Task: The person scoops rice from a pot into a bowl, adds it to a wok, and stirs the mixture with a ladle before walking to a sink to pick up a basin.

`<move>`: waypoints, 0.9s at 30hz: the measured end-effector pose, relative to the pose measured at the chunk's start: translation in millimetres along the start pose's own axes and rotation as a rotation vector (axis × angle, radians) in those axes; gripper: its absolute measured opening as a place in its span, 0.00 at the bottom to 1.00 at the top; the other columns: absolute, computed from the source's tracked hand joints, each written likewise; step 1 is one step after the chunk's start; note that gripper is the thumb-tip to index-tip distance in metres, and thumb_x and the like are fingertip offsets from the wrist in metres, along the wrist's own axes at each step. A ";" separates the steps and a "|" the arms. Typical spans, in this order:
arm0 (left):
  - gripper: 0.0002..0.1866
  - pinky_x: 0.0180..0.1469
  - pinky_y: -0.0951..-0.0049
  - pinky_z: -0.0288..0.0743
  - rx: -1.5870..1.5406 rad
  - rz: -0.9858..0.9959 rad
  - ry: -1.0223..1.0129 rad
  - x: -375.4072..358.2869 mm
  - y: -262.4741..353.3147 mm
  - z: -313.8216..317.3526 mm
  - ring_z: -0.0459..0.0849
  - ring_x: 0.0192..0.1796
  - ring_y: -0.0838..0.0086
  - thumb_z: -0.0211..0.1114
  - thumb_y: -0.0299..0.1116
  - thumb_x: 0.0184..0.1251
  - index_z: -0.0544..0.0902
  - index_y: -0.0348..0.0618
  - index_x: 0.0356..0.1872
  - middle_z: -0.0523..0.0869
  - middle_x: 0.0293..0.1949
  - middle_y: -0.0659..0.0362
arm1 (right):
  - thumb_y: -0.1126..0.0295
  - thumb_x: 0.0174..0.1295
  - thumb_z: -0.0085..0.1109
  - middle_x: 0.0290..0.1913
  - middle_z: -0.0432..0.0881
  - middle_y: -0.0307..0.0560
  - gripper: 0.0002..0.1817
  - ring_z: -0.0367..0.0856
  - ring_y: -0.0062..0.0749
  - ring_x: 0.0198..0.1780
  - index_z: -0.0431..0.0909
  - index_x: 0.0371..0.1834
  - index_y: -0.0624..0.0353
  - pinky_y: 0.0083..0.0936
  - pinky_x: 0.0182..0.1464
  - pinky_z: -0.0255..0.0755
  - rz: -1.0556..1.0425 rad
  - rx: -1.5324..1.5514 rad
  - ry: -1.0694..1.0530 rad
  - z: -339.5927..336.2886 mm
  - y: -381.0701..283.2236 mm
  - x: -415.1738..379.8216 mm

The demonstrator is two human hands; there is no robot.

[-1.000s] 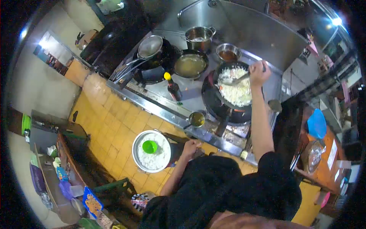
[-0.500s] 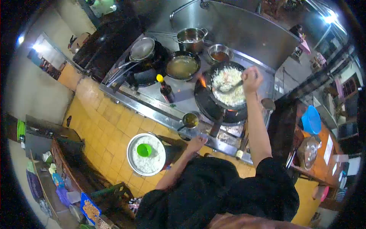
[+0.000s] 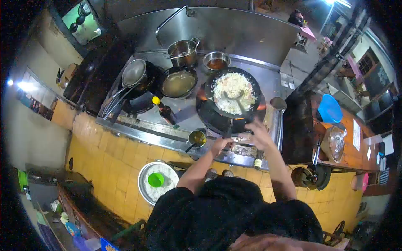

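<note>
Head view, wok [image 3: 256, 87], bottle [image 3: 168, 114] (yellow-capped) nearby

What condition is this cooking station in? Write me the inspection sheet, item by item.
Surface: steel cooktop, small scraps near the bottle.
Job's things: black wok holding pale rice-like food, spatula or ladle in it; flame beside it.
Clutter: yellow-capped bottle upright; strainer at left.
Hands: left hand at the wok's handle; right hand blurred near the utensil's end; grip unclear on both.
Cables: nothing seen.
Surroundings: rice pot with green cup over yellow floor tiles; wooden table at right.
</note>
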State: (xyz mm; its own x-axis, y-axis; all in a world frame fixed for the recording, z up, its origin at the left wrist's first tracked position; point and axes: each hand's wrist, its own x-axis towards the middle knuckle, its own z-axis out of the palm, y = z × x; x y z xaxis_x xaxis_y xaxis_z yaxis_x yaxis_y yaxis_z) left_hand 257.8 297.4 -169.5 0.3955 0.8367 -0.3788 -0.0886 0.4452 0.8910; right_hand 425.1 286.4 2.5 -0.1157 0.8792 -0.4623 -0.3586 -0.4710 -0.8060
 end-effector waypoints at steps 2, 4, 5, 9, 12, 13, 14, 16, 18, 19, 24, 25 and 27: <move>0.10 0.26 0.75 0.71 -0.207 -0.174 -0.110 2.8 9.8 1.9 0.78 0.23 0.74 0.59 0.37 0.59 0.80 0.39 0.30 0.80 0.23 0.60 | 0.74 0.56 0.51 0.40 0.77 0.54 0.26 0.79 0.44 0.36 0.58 0.59 0.62 0.36 0.30 0.75 0.336 0.221 -0.094 -50.8 59.7 59.8; 0.09 0.26 0.76 0.72 -0.247 -0.390 -0.049 -0.9 27.9 8.8 0.77 0.23 0.75 0.60 0.35 0.59 0.79 0.39 0.32 0.79 0.23 0.61 | 0.73 0.54 0.49 0.41 0.77 0.61 0.20 0.79 0.47 0.34 0.63 0.52 0.64 0.38 0.33 0.75 0.048 -0.781 0.120 -52.1 84.1 65.7; 0.08 0.25 0.76 0.71 -0.338 -0.367 0.053 9.5 13.6 19.0 0.76 0.22 0.76 0.62 0.35 0.57 0.79 0.41 0.30 0.78 0.23 0.61 | 0.73 0.54 0.49 0.39 0.77 0.61 0.21 0.79 0.49 0.35 0.63 0.53 0.63 0.40 0.35 0.74 -0.004 -1.084 0.156 -51.3 77.5 54.0; 0.03 0.26 0.74 0.71 -0.851 -0.298 -0.108 -24.3 62.8 73.0 0.75 0.23 0.75 0.59 0.27 0.57 0.74 0.41 0.28 0.75 0.21 0.60 | 0.73 0.53 0.47 0.33 0.77 0.63 0.25 0.78 0.56 0.37 0.63 0.58 0.54 0.47 0.38 0.73 -0.043 -1.687 0.081 -37.7 -42.4 -61.5; 0.06 0.26 0.76 0.72 -0.708 -0.306 -0.215 -74.2 139.8 75.8 0.74 0.22 0.76 0.59 0.28 0.58 0.71 0.41 0.26 0.74 0.20 0.60 | 0.74 0.53 0.47 0.31 0.77 0.63 0.27 0.78 0.58 0.35 0.63 0.60 0.44 0.46 0.35 0.74 -0.134 -1.936 0.120 -52.8 -56.0 -84.2; 0.06 0.26 0.76 0.72 -0.649 -0.323 -0.189 -65.7 132.0 62.9 0.74 0.22 0.76 0.58 0.29 0.59 0.71 0.41 0.26 0.74 0.19 0.61 | 0.74 0.53 0.47 0.31 0.77 0.63 0.28 0.78 0.58 0.34 0.63 0.60 0.40 0.45 0.35 0.74 -0.131 -1.977 0.112 -52.8 -55.1 -90.9; 0.07 0.25 0.76 0.71 -0.639 -0.348 -0.169 -56.7 114.9 47.7 0.73 0.21 0.75 0.58 0.30 0.60 0.72 0.41 0.25 0.74 0.19 0.61 | 0.74 0.53 0.47 0.31 0.77 0.63 0.28 0.78 0.58 0.34 0.63 0.60 0.40 0.45 0.35 0.74 -0.120 -1.971 0.099 -47.9 -56.0 -99.7; 0.10 0.24 0.75 0.70 -0.706 -0.441 -0.086 -30.6 53.7 17.4 0.73 0.19 0.75 0.57 0.33 0.60 0.72 0.42 0.21 0.74 0.19 0.60 | 0.75 0.54 0.45 0.31 0.78 0.62 0.28 0.79 0.56 0.34 0.64 0.60 0.40 0.44 0.36 0.74 -0.102 -1.827 0.048 -34.5 -63.2 -115.1; 0.09 0.24 0.74 0.70 -0.298 -0.355 0.175 -76.4 79.6 52.5 0.73 0.19 0.74 0.58 0.32 0.59 0.74 0.43 0.21 0.75 0.18 0.60 | 0.76 0.54 0.45 0.31 0.78 0.62 0.28 0.79 0.55 0.34 0.63 0.61 0.44 0.44 0.37 0.74 -0.112 -1.867 0.052 -32.6 -53.3 -118.8; 0.06 0.24 0.73 0.71 -0.392 -0.365 0.171 -66.7 37.3 65.5 0.73 0.18 0.74 0.57 0.31 0.58 0.75 0.42 0.25 0.75 0.18 0.60 | 0.77 0.54 0.44 0.31 0.77 0.63 0.29 0.79 0.55 0.34 0.63 0.62 0.45 0.45 0.37 0.73 -0.110 -1.897 0.114 -35.2 -41.7 -115.4; 0.09 0.38 0.74 0.69 -0.303 -0.477 -0.127 -99.3 69.0 77.6 0.76 0.33 0.74 0.55 0.40 0.61 0.76 0.47 0.29 0.77 0.27 0.60 | 0.80 0.52 0.43 0.29 0.78 0.61 0.32 0.79 0.54 0.34 0.59 0.64 0.48 0.44 0.36 0.74 -0.150 -1.826 0.159 -45.5 -8.0 -120.6; 0.10 0.38 0.75 0.69 -0.020 -0.510 0.056 -108.5 123.9 82.0 0.76 0.34 0.74 0.54 0.42 0.59 0.76 0.47 0.28 0.78 0.29 0.61 | 0.78 0.54 0.43 0.29 0.78 0.60 0.31 0.79 0.53 0.33 0.58 0.65 0.50 0.44 0.35 0.74 -0.107 -1.865 0.116 -47.1 -5.5 -122.4; 0.09 0.25 0.74 0.70 -0.226 -0.207 -0.060 -48.9 52.6 30.4 0.76 0.21 0.75 0.61 0.34 0.56 0.75 0.40 0.23 0.77 0.18 0.60 | 0.78 0.55 0.42 0.29 0.78 0.61 0.30 0.79 0.54 0.33 0.57 0.65 0.50 0.44 0.35 0.74 -0.124 -1.847 0.124 -49.3 3.6 -123.8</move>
State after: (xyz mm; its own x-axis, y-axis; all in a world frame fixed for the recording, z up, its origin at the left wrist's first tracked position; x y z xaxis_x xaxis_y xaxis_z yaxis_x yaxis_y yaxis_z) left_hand 261.6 270.2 -96.5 0.4791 0.7038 -0.5246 -0.1988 0.6691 0.7161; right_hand 483.8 172.3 38.7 -0.0802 0.9410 -0.3288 0.9914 0.0411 -0.1244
